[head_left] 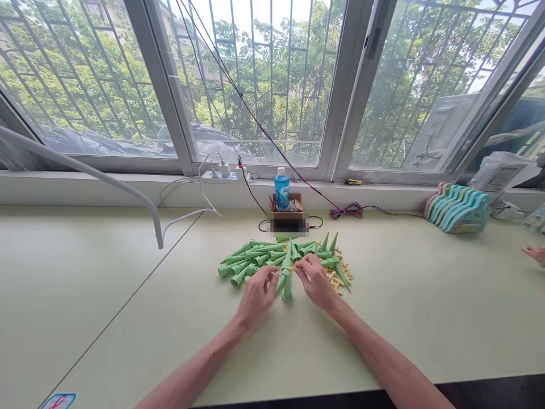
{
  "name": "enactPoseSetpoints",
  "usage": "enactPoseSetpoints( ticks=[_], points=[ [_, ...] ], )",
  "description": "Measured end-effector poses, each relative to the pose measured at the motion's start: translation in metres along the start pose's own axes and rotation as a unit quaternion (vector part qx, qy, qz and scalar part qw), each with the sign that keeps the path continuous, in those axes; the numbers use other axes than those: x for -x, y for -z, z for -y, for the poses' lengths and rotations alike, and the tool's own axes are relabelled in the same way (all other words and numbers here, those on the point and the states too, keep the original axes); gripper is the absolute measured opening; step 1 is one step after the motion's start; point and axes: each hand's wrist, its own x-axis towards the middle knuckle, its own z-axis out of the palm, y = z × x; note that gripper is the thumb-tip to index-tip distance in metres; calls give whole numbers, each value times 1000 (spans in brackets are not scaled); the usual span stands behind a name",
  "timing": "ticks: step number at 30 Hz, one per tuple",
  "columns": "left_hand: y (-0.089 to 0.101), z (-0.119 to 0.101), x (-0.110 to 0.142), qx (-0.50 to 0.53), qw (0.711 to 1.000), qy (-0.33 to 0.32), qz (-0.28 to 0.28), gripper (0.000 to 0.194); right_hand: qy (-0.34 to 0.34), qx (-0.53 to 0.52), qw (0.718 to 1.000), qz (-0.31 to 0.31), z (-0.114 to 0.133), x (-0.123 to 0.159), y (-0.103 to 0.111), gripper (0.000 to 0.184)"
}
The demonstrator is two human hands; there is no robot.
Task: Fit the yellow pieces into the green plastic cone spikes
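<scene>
My left hand [258, 292] is closed, thumb and fingers pinched at the side of a green plastic cone spike [286, 262] whose tip points away from me. From the other side, my right hand [315, 282] pinches a small yellow peg [291, 268] against that spike. Just below the fingers, another green spike [287, 291] stands near the table's front side. A heap of green spikes [244, 266] lies left of and behind my hands. More spikes and a pile of small yellow pegs [334, 281] lie beside my right hand, which partly hides them.
Behind the heap, a blue bottle [281, 190] stands by a cardboard box [298, 202]. Coiled cables [347, 211] and a row of pastel plastic pieces [460, 207] are to the right. A white bent pole [128, 183] reaches in at left. Another person's hand [535, 254] shows at the right edge.
</scene>
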Motion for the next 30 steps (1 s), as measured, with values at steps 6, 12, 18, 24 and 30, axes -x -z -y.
enactPoseSetpoints(
  ticks=[6, 12, 18, 24, 30],
  points=[
    [-1, 2, 2, -8, 1000, -20, 21, 26, 18, -42, 998, 40, 6, 2, -2, 18],
    [1, -2, 2, -1, 999, -37, 33, 27, 18, -57, 997, 50, 7, 3, -1, 20],
    [2, -4, 1, -6, 999, -27, 30, 27, 16, -76, 996, 49, 6, 2, -2, 23],
    [2, -2, 0, -13, 999, -39, 36, 29, 13, -88, 995, 36, 6, 2, -3, 24],
    [1, -2, 0, 9, 998, -41, 39, 30, 11, -90, 995, 33, 7, 2, -2, 23]
  ],
)
